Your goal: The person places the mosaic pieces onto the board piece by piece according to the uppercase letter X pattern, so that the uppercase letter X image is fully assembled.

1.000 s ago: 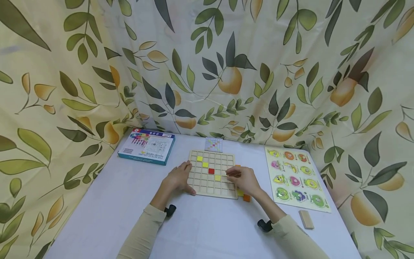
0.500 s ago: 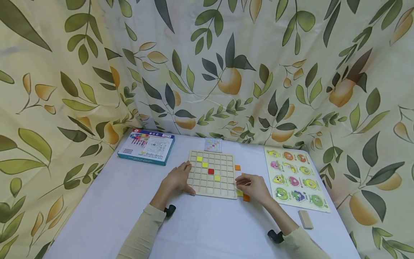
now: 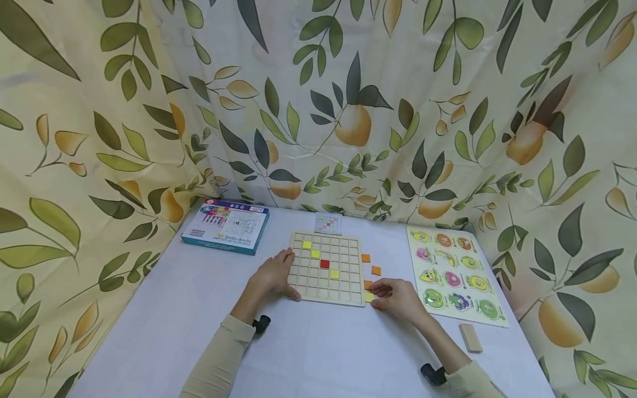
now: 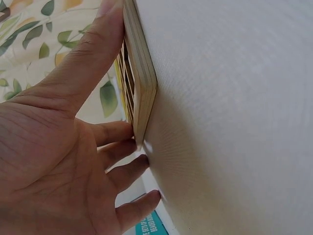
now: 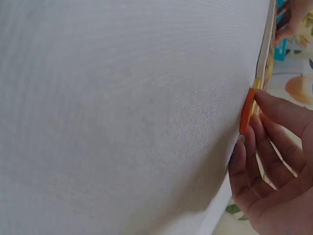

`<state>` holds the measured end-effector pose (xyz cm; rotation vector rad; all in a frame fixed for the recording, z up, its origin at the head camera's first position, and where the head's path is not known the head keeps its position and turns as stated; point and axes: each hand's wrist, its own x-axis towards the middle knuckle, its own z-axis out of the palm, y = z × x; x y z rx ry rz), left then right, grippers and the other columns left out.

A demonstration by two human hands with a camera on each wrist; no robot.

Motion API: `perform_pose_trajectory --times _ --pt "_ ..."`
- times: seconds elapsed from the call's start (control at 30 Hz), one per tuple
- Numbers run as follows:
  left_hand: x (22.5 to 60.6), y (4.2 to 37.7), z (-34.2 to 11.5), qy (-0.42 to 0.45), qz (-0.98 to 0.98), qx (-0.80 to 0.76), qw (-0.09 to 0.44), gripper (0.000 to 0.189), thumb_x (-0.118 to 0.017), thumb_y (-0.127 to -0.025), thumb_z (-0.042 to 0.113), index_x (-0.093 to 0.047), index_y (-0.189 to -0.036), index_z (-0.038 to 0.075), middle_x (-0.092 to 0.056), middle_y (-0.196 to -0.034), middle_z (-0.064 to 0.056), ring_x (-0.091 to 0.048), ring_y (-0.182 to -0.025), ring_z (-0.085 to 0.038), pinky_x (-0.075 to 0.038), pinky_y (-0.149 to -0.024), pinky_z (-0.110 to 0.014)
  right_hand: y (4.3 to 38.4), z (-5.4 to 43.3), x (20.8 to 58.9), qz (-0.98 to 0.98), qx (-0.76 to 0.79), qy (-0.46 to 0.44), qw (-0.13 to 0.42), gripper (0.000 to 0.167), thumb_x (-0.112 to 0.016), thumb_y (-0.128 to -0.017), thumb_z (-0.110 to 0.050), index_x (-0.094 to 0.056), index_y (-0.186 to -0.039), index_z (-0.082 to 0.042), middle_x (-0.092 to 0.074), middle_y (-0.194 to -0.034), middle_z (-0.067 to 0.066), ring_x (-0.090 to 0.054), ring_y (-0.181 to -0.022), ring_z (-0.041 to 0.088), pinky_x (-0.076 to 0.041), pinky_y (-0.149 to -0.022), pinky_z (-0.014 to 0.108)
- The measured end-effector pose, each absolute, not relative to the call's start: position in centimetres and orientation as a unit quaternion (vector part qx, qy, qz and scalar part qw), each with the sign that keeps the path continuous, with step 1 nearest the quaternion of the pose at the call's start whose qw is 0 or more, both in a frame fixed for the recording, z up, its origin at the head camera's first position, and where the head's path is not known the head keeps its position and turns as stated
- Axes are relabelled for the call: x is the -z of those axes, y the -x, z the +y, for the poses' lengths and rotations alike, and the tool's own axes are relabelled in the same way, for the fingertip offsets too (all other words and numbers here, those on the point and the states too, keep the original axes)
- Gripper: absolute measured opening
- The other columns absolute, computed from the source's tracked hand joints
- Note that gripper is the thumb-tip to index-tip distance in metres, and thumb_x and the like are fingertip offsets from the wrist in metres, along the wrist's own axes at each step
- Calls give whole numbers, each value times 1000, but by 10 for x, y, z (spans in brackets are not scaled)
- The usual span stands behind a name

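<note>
A square wooden grid board (image 3: 318, 290) lies on the table, with yellow tiles (image 3: 334, 275) and a red tile (image 3: 324, 264) in a diagonal of its cells. My left hand (image 3: 271, 273) rests at its near left corner; in the left wrist view the thumb touches the front edge and extended fingers (image 4: 117, 132) meet the left side. Beyond the board's right edge, my right hand (image 3: 398, 301) pinches an orange tile (image 5: 247, 111) between thumb and fingers, low at the tabletop. Beside that hand lie a loose yellow tile (image 3: 369, 297) and other orange tiles (image 3: 376, 270).
Behind the board lies a small pattern card (image 3: 328, 223). A flat teal-edged box (image 3: 226, 226) sits at the back left. To the right are a fruit picture board (image 3: 453, 273) and a small wooden block (image 3: 470, 338). Patterned curtains (image 3: 318, 110) enclose the table.
My right hand has moved from over the board's right columns out past its right edge and toward me, uncovering orange tiles, and now pinches the nearest one. My left hand has stayed put.
</note>
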<state>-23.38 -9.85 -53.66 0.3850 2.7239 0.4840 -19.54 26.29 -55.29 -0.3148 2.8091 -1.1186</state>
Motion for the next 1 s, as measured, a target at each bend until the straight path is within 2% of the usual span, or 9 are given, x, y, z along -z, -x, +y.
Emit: perform_pose_trajectory --times 0.4,0.77,1.0 --pt "538 234 -99 -131 961 -176 170 130 -96 -67 53 -25 -165 4 -18 -173 -14 -22 -158 -34 -23 -128 -52 194 265 551 909 400 108 45 29 -89 -78 -1 -79 -104 -10 -75 -90 0 -68 -80 14 -59 -68 23" --pt "536 235 -98 -131 960 -175 177 130 -95 -68 54 -25 -165 5 -18 -173 -14 -23 -158 -34 -22 -129 -52 197 268 552 892 440 85 55 26 -87 -83 -1 -78 -106 -7 -76 -93 2 -71 -81 16 -60 -67 22" --pt "536 234 -98 -137 960 -175 173 130 -95 -67 54 -25 -165 4 -19 -173 -15 -25 -157 -35 -23 -128 -51 201 266 550 893 439 86 41 27 -87 -82 -2 -79 -108 -8 -76 -94 2 -72 -81 16 -60 -66 24"
